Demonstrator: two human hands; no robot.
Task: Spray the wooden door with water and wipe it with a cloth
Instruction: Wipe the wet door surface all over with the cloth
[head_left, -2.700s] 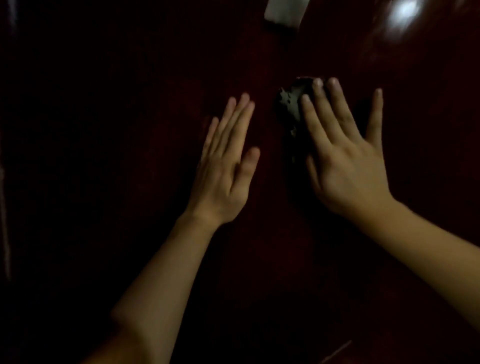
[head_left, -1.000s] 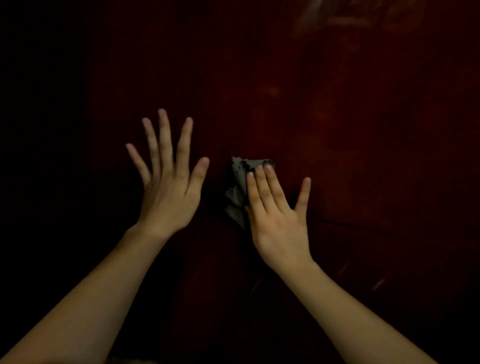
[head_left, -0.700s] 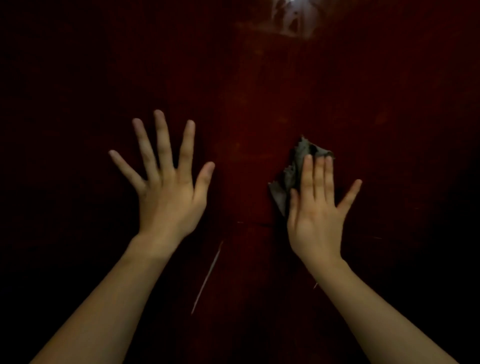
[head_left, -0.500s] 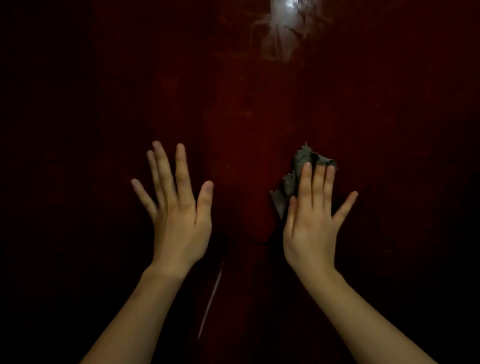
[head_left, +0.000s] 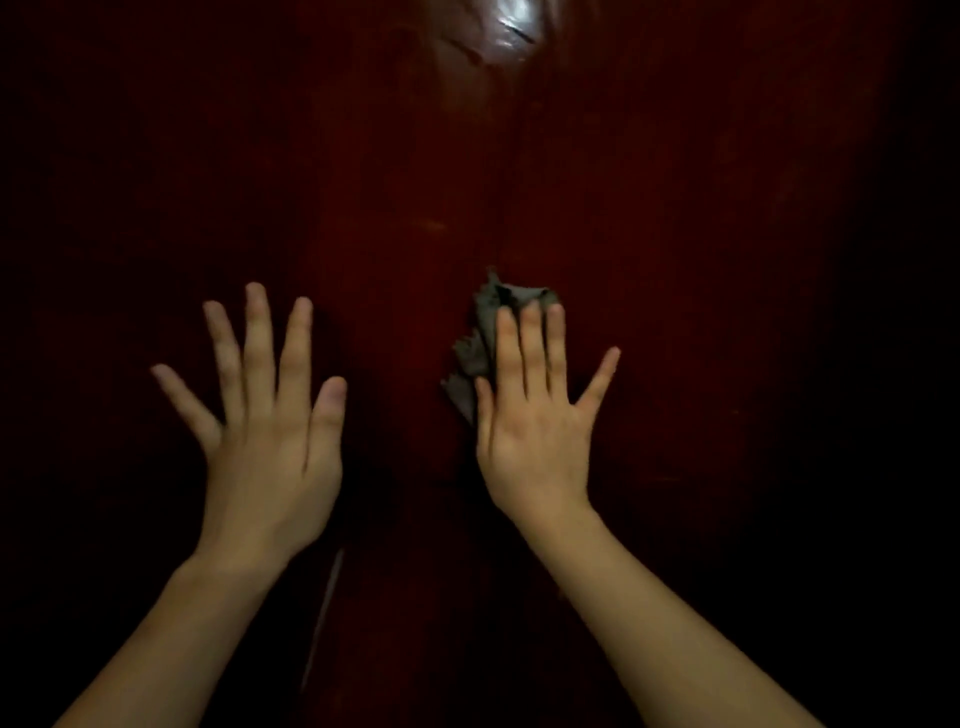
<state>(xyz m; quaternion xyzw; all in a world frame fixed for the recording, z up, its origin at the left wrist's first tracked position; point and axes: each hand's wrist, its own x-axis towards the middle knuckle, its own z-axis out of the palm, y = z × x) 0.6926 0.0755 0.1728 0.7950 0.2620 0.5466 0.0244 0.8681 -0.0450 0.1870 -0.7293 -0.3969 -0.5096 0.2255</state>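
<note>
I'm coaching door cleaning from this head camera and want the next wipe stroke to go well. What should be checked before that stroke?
1. The cloth under the right hand: ok, straight fingers press it against the door.
2. The cloth spread flat: not ok, it is crumpled, with ragged edges poking out past the fingers.
3. The left hand out of the stroke's way: ok, it is apart from the cloth, fingers spread, holding nothing.
4. The door wet around the cloth: cannot tell, too dark; only a glare shows near the top.
5. A spray bottle at hand: cannot tell, none in view.
</note>
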